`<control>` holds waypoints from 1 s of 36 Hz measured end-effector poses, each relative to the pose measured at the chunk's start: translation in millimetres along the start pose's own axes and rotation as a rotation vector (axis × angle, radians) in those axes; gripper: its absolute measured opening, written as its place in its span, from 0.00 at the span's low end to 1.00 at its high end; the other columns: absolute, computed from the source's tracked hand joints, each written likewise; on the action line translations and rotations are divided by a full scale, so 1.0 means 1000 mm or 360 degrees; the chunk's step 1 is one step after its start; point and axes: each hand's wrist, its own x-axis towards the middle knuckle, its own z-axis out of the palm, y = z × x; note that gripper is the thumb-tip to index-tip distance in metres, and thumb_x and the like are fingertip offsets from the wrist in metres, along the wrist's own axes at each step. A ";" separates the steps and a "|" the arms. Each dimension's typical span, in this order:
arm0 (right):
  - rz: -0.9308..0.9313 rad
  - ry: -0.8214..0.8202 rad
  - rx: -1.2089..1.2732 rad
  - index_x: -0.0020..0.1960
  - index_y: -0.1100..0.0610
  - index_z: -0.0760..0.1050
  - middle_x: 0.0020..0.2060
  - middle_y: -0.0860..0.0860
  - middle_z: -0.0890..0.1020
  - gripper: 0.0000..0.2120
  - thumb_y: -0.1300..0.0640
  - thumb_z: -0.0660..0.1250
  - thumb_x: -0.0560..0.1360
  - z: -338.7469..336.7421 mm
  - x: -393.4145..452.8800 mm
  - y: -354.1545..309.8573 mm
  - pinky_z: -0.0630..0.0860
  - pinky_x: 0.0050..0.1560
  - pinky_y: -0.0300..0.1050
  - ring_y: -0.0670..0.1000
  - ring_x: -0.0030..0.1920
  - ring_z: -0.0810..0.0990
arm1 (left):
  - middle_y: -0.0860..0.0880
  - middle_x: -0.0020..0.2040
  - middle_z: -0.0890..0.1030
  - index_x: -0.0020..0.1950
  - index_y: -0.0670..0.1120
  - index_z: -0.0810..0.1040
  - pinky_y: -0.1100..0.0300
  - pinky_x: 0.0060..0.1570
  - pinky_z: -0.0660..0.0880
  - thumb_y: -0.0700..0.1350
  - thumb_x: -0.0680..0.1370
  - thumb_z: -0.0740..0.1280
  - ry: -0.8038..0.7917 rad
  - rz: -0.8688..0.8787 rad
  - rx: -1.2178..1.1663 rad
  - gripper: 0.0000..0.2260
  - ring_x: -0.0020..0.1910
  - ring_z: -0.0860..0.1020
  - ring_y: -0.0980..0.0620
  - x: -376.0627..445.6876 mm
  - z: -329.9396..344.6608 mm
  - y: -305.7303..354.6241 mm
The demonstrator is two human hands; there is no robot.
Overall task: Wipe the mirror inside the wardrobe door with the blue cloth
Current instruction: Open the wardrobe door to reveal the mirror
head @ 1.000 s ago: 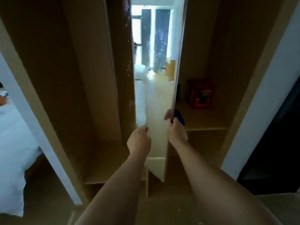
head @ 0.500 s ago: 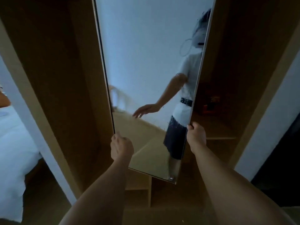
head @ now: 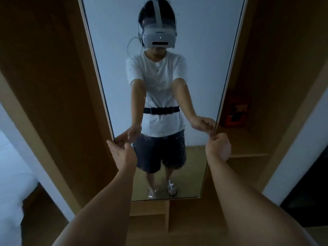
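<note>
Mirror [head: 177, 86] glass is hard, wet and breakable: your left hand [head: 122, 153] lies loose at its left edge, right hand [head: 219, 147] pinches its right edge.

- The mirror [head: 177, 96] runs past the top edge, so I can't see its upper end.
- My right hand [head: 218, 146] hides its own fingertips behind the mirror's right edge.
- The red thing [head: 236, 114] on the shelf is too dim to identify.
- The bed [head: 12, 174] is cut off at left.
</note>
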 end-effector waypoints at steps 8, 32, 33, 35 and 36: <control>-0.0052 -0.0108 -0.0029 0.60 0.60 0.73 0.53 0.55 0.79 0.13 0.55 0.61 0.78 0.020 0.003 -0.012 0.72 0.41 0.45 0.54 0.49 0.78 | 0.50 0.77 0.46 0.76 0.53 0.41 0.43 0.71 0.56 0.46 0.78 0.56 -0.0163 0.0028 -0.0033 0.31 0.75 0.51 0.45 0.024 0.007 0.001; 0.0060 -0.0573 0.0086 0.78 0.47 0.46 0.74 0.53 0.63 0.37 0.55 0.63 0.76 0.048 0.028 -0.019 0.63 0.28 0.37 0.46 0.47 0.74 | 0.51 0.77 0.52 0.75 0.58 0.42 0.51 0.54 0.71 0.32 0.70 0.59 -0.0427 -0.0002 0.0119 0.42 0.71 0.62 0.40 0.063 0.017 0.003; 0.0063 -0.0592 0.0087 0.78 0.47 0.45 0.74 0.52 0.63 0.37 0.55 0.63 0.76 0.048 0.030 -0.018 0.62 0.27 0.37 0.45 0.45 0.72 | 0.51 0.77 0.52 0.75 0.58 0.41 0.51 0.53 0.72 0.32 0.71 0.59 -0.0438 0.0007 0.0140 0.42 0.70 0.62 0.39 0.064 0.017 0.002; 0.0076 -0.0633 0.0087 0.78 0.46 0.45 0.74 0.52 0.61 0.37 0.56 0.63 0.76 0.048 0.033 -0.017 0.61 0.28 0.37 0.50 0.54 0.74 | 0.51 0.77 0.52 0.75 0.58 0.41 0.55 0.47 0.74 0.32 0.71 0.59 -0.0457 0.0026 0.0171 0.41 0.69 0.64 0.39 0.067 0.015 0.002; 0.0083 -0.0656 0.0091 0.78 0.46 0.45 0.74 0.52 0.61 0.38 0.57 0.63 0.76 0.048 0.034 -0.017 0.62 0.29 0.37 0.51 0.56 0.74 | 0.51 0.77 0.52 0.75 0.59 0.41 0.56 0.44 0.75 0.32 0.71 0.59 -0.0470 0.0030 0.0172 0.42 0.69 0.64 0.40 0.068 0.015 0.001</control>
